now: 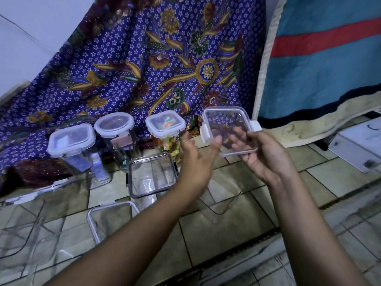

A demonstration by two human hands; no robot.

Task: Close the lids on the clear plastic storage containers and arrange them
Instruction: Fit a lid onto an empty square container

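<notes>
Tiled floor [237,219], near to far. An open clear container [111,221] stood nearest, a dark-rimmed container [151,176] beyond it. The left hand [193,162] was spread, thumb touching the clear lid [227,129]; the right hand [261,153] pinched that lid's near edge, holding it above the floor. Three lidded containers [72,139] [115,124] [165,124] lined the floor's far edge against patterned cloth [144,58].
</notes>
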